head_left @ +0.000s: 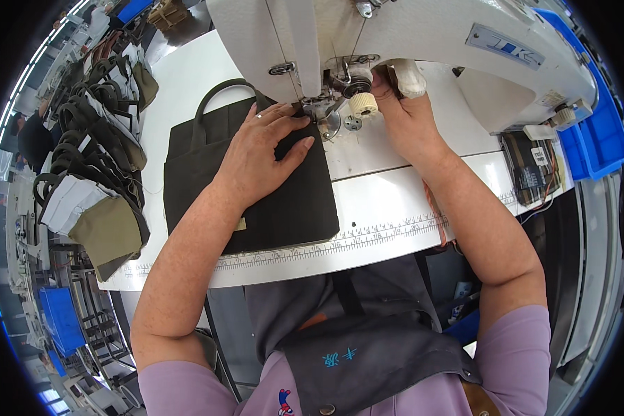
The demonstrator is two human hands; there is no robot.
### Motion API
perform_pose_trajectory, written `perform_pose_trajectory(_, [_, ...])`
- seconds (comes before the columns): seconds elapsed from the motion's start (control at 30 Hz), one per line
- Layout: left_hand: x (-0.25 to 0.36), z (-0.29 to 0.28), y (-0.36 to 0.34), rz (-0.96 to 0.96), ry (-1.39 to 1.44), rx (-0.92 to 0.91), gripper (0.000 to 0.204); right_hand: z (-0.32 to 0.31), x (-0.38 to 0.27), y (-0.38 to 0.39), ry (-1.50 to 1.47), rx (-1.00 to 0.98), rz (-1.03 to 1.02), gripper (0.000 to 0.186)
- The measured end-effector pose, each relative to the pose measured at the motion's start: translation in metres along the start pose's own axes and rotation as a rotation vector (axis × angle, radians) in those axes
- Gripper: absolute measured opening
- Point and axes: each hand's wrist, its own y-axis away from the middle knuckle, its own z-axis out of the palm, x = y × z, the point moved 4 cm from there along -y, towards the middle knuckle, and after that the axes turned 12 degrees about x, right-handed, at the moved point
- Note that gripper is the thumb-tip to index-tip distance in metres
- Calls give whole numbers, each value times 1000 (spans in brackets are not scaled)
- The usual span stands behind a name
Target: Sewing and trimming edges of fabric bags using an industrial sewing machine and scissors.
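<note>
Apron fabric [374,360] in dark grey is covering the person's front at the lower edge of the view, over a lilac top. Both forearms are extending upward from there onto the white table [388,201], whose near edge is carrying a printed measuring scale [340,243].

Left hand [260,156] is lying open and flat, palm down, fingers spread, pressing on the dark fabric bag [256,187]. The bag is resting flat on the table, left of centre, with its looped handle [218,93] pointing away from the person and its far right corner lying at the presser foot [310,109] of the sewing machine. The fingertips [304,123] of this hand are touching the fabric just beside the foot.

Right hand [405,114] is raised to the right of the needle area, fingers curled against the machine head (whether they are gripping any part there cannot be told). A cream ribbed knob [362,104] is sitting just left of this hand.

White sewing machine [423,48] is occupying the far centre and right of the table. Blue plastic bins [600,132] are standing at the far right. A stack of similar dark bags with handles [97,139] is lying along the left side of the table, well apart from both hands.
</note>
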Motion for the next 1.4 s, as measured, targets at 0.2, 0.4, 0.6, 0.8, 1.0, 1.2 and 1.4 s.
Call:
perform_pose_trajectory(0.2, [8, -1, 5, 9, 3, 2, 32, -2, 4, -1, 12, -18, 11, 38])
perform_pose_trajectory(0.4, [10, -1, 3, -1, -3, -7, 32, -1, 1, 2, 6, -39, -51, 35])
perform_pose_trajectory(0.6, [1, 2, 0, -2, -27, 48, 30, 1, 3, 5, 3, -72, -19, 37])
perform_pose_trajectory(0.8, [1, 3, -7, 6, 16, 64, 28, -4, 17, 5, 204, -190, 57, 49])
perform_pose_trajectory(1.0, [0, -3, -6, 19, 0, 96, 26, 3, -17, 6, 678, -381, -187, 49])
perform_pose_trajectory(1.2, [23, -25, 3, 309, -159, 182, 24, -6, -12, 10, 711, -357, -353, 37])
perform_pose_trajectory(1.4, [80, -35, 31, 115, 67, -268, 44, -5, -17, 15, 714, -470, -395, 22])
